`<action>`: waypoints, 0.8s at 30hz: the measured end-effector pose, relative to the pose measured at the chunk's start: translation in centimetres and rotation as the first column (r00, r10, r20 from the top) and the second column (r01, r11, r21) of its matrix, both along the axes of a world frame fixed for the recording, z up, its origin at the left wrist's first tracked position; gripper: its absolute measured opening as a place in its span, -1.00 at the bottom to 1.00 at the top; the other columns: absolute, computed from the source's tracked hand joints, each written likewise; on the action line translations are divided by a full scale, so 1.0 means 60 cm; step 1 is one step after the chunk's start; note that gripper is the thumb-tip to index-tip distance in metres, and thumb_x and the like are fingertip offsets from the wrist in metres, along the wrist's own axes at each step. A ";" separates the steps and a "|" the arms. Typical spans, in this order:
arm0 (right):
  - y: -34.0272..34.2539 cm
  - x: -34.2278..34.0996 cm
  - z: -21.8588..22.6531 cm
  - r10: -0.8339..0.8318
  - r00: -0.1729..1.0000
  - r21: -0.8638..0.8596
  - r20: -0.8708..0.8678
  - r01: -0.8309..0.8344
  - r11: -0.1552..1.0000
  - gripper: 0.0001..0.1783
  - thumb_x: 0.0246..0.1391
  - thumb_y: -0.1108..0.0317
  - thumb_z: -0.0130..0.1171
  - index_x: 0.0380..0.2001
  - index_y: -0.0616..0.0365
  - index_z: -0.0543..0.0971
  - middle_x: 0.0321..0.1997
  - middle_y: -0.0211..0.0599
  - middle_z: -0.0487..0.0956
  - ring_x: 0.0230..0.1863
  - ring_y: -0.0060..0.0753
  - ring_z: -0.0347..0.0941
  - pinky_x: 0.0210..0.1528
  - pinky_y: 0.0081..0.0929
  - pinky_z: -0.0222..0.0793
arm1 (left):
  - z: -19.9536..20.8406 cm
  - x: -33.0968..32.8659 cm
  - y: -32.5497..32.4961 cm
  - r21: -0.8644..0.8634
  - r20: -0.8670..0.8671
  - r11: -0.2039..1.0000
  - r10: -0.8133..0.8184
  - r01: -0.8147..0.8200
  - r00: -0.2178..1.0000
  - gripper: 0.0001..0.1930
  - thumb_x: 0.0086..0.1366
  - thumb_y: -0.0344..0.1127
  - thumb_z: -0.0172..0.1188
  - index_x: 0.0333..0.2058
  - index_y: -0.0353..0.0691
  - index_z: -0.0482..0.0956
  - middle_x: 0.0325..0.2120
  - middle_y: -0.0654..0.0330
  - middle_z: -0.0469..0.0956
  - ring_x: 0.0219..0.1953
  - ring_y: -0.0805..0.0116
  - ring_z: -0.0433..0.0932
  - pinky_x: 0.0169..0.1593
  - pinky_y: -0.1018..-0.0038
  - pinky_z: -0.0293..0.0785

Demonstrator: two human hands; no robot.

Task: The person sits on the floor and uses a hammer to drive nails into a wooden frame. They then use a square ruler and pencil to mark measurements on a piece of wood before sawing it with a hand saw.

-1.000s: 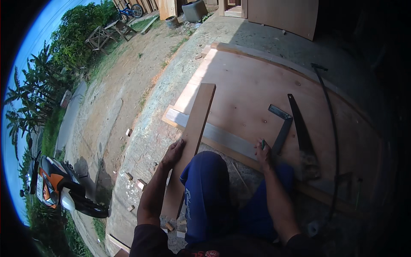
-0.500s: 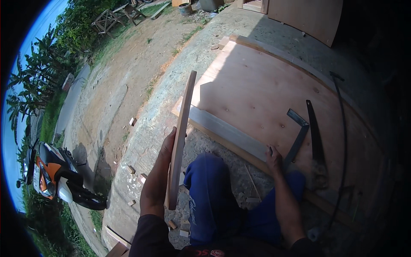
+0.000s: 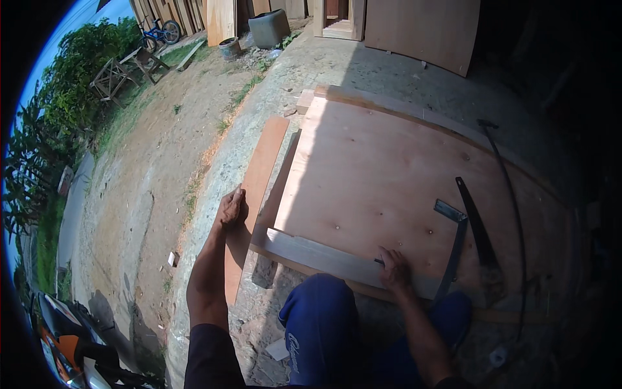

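Concrete slab (image 3: pixel 285 91): sunlit on the left, shaded on the right, with a dirt yard (image 3: pixel 149 168) beyond its left edge.
Plywood panel (image 3: pixel 363 162): lying flat, a wooden batten (image 3: pixel 324 255) along its near edge.
Loose plank (image 3: pixel 264 152): slanting just outside the panel's left end; whether they touch, I cannot tell.
Left hand (image 3: pixel 231 206): clamped on the plank's outer edge, around mid-length.
Right hand (image 3: pixel 394 267): well apart from the left, over the near batten, fingers closed around a slim dark object (image 3: pixel 379 260), mostly hidden.
Carpenter's square (image 3: pixel 453 258): on the panel, right of that hand, beside a handsaw (image 3: pixel 478 230).
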State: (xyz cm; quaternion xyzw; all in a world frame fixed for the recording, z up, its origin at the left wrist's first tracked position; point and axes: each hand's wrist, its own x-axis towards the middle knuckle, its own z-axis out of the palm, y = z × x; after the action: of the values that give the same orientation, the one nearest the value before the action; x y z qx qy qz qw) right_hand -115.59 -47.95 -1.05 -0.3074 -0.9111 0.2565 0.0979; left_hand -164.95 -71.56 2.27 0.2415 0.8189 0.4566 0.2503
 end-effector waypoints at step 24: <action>-0.008 -0.065 -0.008 -0.156 0.985 -0.023 0.079 0.158 0.987 -0.53 0.10 0.47 0.12 0.13 0.15 0.51 -0.04 0.02 0.60 -0.01 0.16 0.54 0.01 -0.04 0.48 | -0.121 -0.116 0.111 -0.033 0.024 0.952 -0.304 0.304 0.952 0.08 0.30 0.16 0.27 0.45 -0.43 -0.17 0.38 -0.16 0.20 0.43 0.10 0.16 0.42 0.35 0.11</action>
State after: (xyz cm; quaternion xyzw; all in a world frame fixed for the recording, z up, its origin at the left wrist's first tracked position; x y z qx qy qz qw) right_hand -119.46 -48.45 -1.54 -0.3895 -0.8833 0.2490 0.0781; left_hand -171.89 -64.89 -4.98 0.3557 0.7777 0.4000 0.3297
